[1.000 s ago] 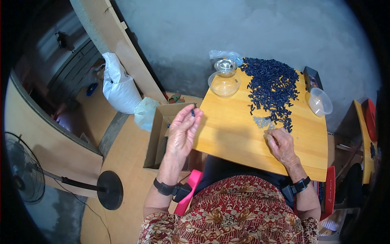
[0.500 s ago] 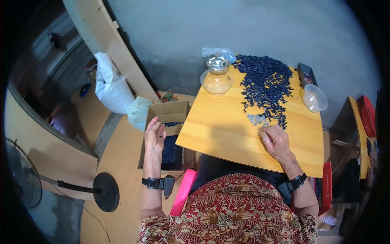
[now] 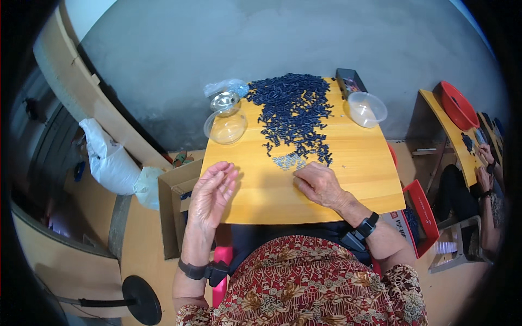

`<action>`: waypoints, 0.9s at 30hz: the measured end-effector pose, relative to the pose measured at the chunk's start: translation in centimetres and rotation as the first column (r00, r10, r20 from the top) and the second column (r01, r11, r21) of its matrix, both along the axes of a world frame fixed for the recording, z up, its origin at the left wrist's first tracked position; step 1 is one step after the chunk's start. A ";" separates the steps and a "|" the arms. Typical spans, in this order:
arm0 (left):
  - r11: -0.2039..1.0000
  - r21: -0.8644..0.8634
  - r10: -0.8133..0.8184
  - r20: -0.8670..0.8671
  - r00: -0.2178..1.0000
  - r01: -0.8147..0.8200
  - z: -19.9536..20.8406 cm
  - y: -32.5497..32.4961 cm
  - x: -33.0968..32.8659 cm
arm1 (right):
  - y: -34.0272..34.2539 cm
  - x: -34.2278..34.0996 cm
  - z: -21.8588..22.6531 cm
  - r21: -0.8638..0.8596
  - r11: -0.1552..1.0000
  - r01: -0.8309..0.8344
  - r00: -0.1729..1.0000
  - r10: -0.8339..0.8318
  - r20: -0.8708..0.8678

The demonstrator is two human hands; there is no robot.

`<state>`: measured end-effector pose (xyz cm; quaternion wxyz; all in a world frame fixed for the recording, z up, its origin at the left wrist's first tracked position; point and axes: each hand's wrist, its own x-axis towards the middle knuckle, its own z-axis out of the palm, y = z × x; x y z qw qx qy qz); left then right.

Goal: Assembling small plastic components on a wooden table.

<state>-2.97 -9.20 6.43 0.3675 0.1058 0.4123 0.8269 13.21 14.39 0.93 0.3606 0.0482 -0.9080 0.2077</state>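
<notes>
On the wooden table (image 3: 359,185) lies a wide heap of small dark-blue rod-like pieces (image 3: 293,103), thinning out towards me. At its near end is a small patch of silvery, pin-like pieces (image 3: 288,161). My right hand (image 3: 321,185) rests beside that patch, fingers curled under and pressed together; whatever they hold is hidden. Above the table's left edge, my left hand (image 3: 211,195) is raised with its palm turned inward. Its fingers are loosely bent and apart, and I see nothing between them.
A clear plastic bowl (image 3: 225,130), a metal bowl (image 3: 224,102) and a plastic bag (image 3: 225,87) sit at the far left. A clear tub (image 3: 367,110) and a dark tray (image 3: 349,82) are far right. Left stands a cardboard box (image 3: 170,217); right, a red box (image 3: 421,217) and another person (image 3: 484,179).
My left hand has moved from above the cardboard box to the table's left edge. My right hand stays near the silvery pieces. The whole view has turned to the right.
</notes>
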 end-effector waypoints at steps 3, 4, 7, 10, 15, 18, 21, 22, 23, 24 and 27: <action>0.997 -0.017 -0.079 0.007 0.997 0.079 -1.2 2.5 0.7 | 0.1 0.0 -0.1 -0.018 1.000 -0.011 1.000 0.012 0.025; 0.993 -0.040 -0.112 0.034 0.993 0.113 -1.8 3.2 0.8 | 0.2 0.0 -0.1 -0.017 1.000 -0.002 1.000 0.002 0.021; 0.984 -0.081 -0.156 0.071 0.985 0.161 -4.1 4.8 0.6 | 0.2 0.0 -0.1 0.002 1.000 0.015 1.000 -0.015 0.021; 0.984 -0.109 -0.128 0.113 0.985 0.140 -6.2 5.4 0.5 | 0.2 -0.1 -0.5 -0.002 0.999 0.032 0.999 -0.032 0.005; 0.986 -0.085 -0.136 0.093 0.986 0.144 -5.7 5.1 0.9 | 0.4 -0.5 -1.3 0.013 1.000 0.026 0.997 -0.025 -0.077; 0.985 -0.115 -0.126 0.024 0.992 0.128 -5.8 5.5 1.4 | 0.4 -0.3 -1.4 0.008 1.000 0.029 0.995 -0.029 -0.091; 0.982 -0.151 -0.119 -0.046 0.992 0.111 -6.0 5.5 1.7 | 0.4 -0.3 -1.4 0.024 0.999 0.027 0.997 -0.025 -0.079; 0.982 -0.162 -0.114 -0.069 0.991 0.101 -6.1 5.5 1.7 | 0.4 -0.2 -1.3 0.031 0.999 0.039 0.996 -0.036 -0.079; 0.981 -0.155 -0.126 -0.069 0.990 0.114 -6.1 5.5 1.7 | 0.4 -0.2 -1.3 0.039 0.999 0.036 0.997 -0.033 -0.075; 0.981 -0.162 -0.123 -0.084 0.989 0.108 -6.1 5.3 1.7 | 0.3 -0.2 -1.3 0.042 0.999 0.031 0.997 -0.028 -0.069; 0.979 -0.167 -0.135 -0.115 0.984 0.115 -6.1 5.3 1.7 | 0.4 -0.3 -1.2 0.077 0.997 0.018 0.999 -0.015 -0.038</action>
